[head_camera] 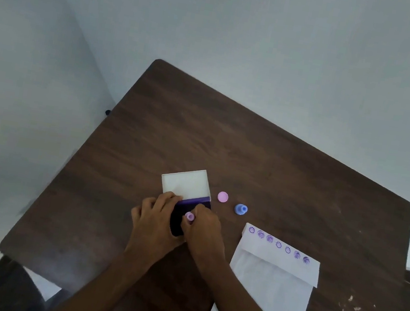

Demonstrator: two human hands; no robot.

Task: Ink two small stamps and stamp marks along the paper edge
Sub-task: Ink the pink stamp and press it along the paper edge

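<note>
Pink stamp (pixel 190 216) stands on the dark ink pad (pixel 179 219), pinched by the right hand (pixel 202 232), whose fingers hide its base. The left hand (pixel 154 221) grips the pad's left edge, covering much of it; the white lid (pixel 186 182) is flipped open behind. A round pink cap (pixel 222 197) and blue plastic stamp (pixel 241 209) sit nearby on the wooden table (pixel 277 172). Right, folded white paper (pixel 272 283) carries seven purple marks (pixel 278 244), too small to read.
</note>
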